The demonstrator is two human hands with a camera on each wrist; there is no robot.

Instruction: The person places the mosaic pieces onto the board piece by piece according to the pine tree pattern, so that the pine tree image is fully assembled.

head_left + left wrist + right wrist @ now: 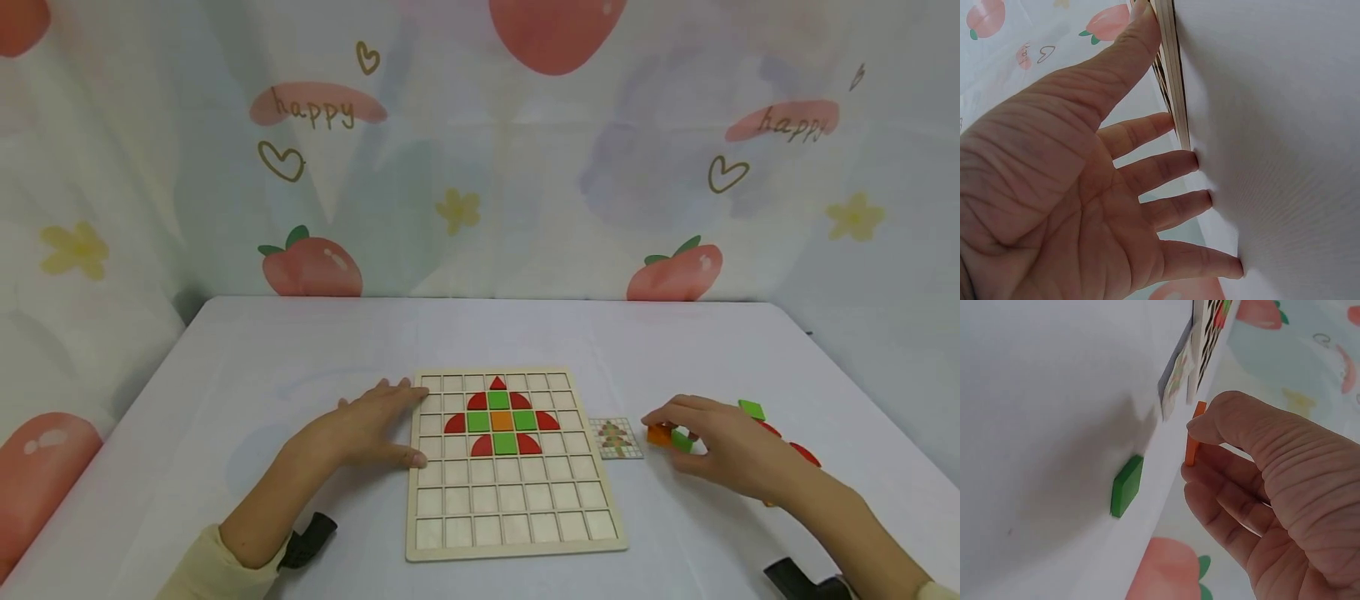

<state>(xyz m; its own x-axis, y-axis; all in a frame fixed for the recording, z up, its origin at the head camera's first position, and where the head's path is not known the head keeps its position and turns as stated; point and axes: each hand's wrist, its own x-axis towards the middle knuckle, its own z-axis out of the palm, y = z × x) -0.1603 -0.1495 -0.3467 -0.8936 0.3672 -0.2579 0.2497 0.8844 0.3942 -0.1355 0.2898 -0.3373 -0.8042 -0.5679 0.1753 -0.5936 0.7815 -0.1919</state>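
My left hand (360,425) lies at the left edge of a wooden grid board (517,552), its fingers spread. The left wrist view shows the thumb (1138,34) against the board's side and several fingertips on the table. Green, red and orange pieces form a pattern in the board's upper half, with an orange square (501,421) in the middle. Right of the board, my right hand (720,437) pinches an orange tile (1192,452) between thumb and fingers, above the table. A green tile (1127,487) lies beneath that hand.
A small picture card (617,439) with a coloured pattern lies between the board and my right hand. Beyond the right hand are another green tile (752,410) and red pieces (805,453), partly hidden by the arm. A printed curtain (525,183) stands behind the table.
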